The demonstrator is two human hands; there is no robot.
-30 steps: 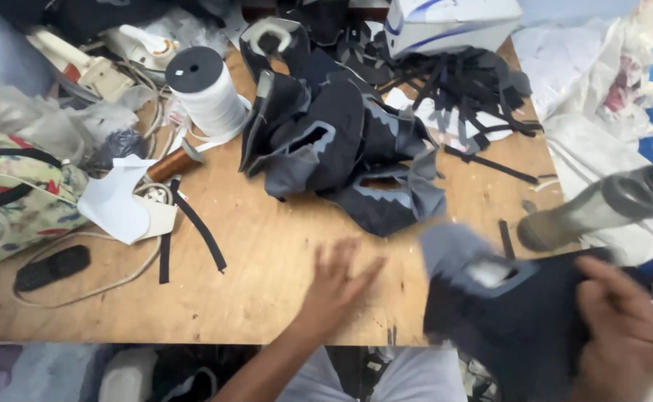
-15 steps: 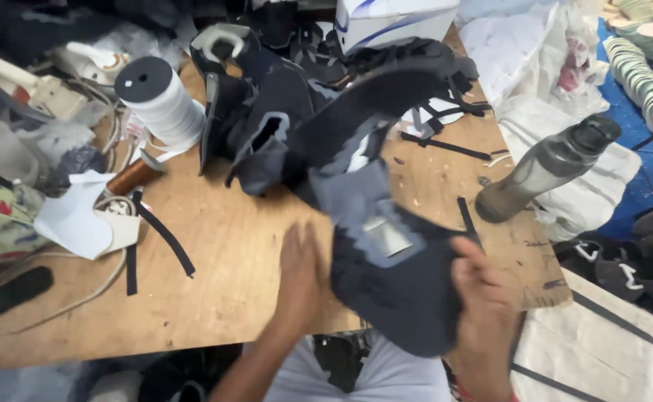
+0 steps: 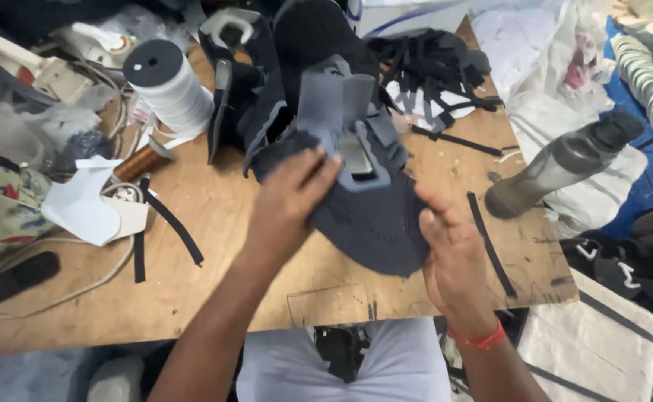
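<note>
Both my hands hold one dark grey shoe upper piece above the middle of the wooden table. My left hand grips its upper left part, fingers curled over the fabric. My right hand holds its lower right edge; a red band is on that wrist. A lighter grey tongue-like flap stands up from the piece. Behind it lies a pile of similar dark fabric pieces.
A white spool of tape stands at the back left, with white cut-outs and black strips near it. A dark bottle lies at the right table edge. Black straps are heaped at the back. A black flat object is at far left.
The dark grey piece has come from the right edge to the table's middle and been lifted. My left hand, which was flat on the table, now grips it.
</note>
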